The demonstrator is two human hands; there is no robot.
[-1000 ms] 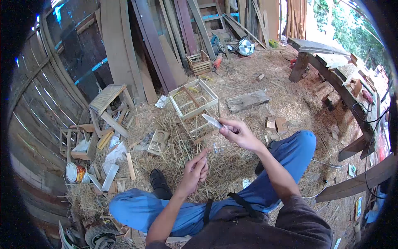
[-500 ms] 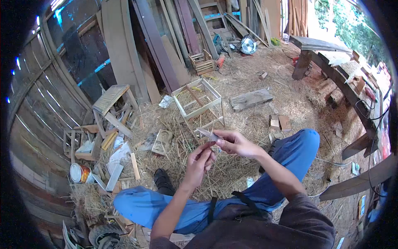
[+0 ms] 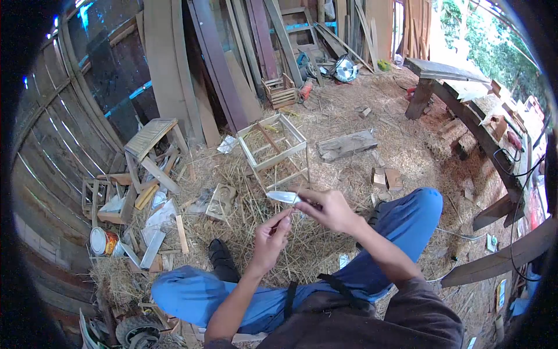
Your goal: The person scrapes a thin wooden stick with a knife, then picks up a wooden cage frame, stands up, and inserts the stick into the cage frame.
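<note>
My right hand (image 3: 332, 210) is closed round the handle of a knife (image 3: 282, 196); its bright, pointed blade lies to the left, above my left hand. Below the blade, my left hand (image 3: 269, 241) is pinched at thumb and forefinger. Something thin may show at those fingertips, but it is too small to name. Both hands are in front of my knees, over a straw-covered floor (image 3: 302, 256). Just beyond them stands a bare wooden frame with legs (image 3: 273, 160).
A small wooden stool (image 3: 152, 139) and scrap wood lie at left, near a paint can (image 3: 103, 241). Planks (image 3: 218, 64) lean on the back wall by a circular saw (image 3: 345, 68). A heavy beam (image 3: 347, 145) lies ahead; a workbench (image 3: 476, 122) runs along the right.
The knife blade has turned and now shows its bright flat side. My hands have drawn slightly apart, the left one lower. The whole view has shifted a little.
</note>
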